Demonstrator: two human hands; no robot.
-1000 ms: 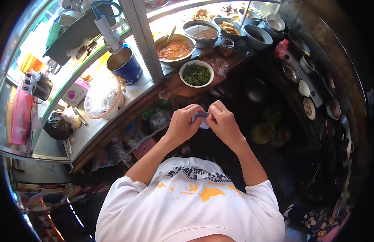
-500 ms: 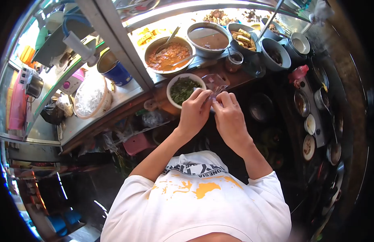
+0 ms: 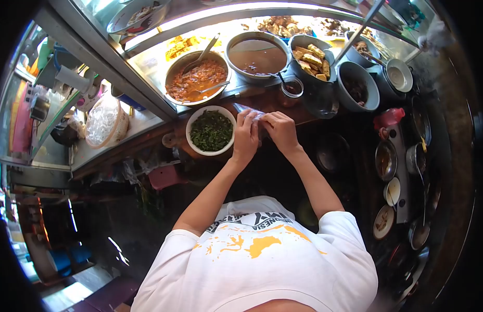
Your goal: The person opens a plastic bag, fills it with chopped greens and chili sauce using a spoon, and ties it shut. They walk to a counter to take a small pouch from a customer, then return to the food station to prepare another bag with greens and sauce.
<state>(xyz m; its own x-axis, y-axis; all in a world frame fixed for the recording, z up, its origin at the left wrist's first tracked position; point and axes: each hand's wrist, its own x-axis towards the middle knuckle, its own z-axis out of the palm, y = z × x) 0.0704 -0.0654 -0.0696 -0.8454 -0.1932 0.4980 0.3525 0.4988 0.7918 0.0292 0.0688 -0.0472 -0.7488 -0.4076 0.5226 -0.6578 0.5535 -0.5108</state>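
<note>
I have a thin piece of clear plastic (image 3: 243, 107) pinched between the fingertips of both hands, my left hand (image 3: 245, 138) and my right hand (image 3: 282, 134) close together with the fingers curled in on it. One flap pokes out past my left fingers, towards the far left. The plastic is just right of a white bowl (image 3: 211, 153) full of chopped greens (image 3: 211, 130), near the edge of the wooden counter (image 3: 177, 152). Beyond the bowl sits a pan (image 3: 195, 103) of reddish-orange food with a spoon (image 3: 205, 51) leaning in it; to its right stands a bowl (image 3: 256, 77) of brown liquid. Farther right are an open jar (image 3: 292, 89) and a grey bowl (image 3: 330, 61) holding golden-yellow pieces (image 3: 312, 63).
</note>
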